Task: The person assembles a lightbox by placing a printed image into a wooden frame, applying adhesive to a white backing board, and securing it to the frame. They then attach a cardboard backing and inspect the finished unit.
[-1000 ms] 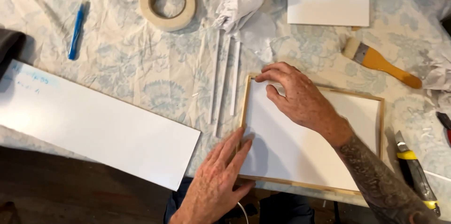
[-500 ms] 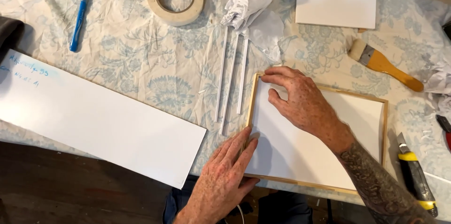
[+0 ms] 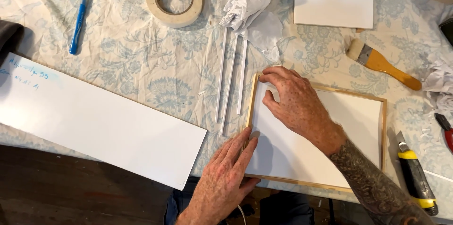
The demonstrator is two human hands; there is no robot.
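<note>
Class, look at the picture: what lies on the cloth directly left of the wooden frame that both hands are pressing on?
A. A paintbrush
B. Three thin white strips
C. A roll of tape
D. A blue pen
B: three thin white strips lie side by side on the cloth just left of the wooden frame, where the left hand and right hand press.

Both hands are bare, with no gloves, rings or watch in view. The left hand is freckled, with short nails. The right hand is freckled too; past its wrist, dark tattoos cover the sleeveless forearm.
</note>
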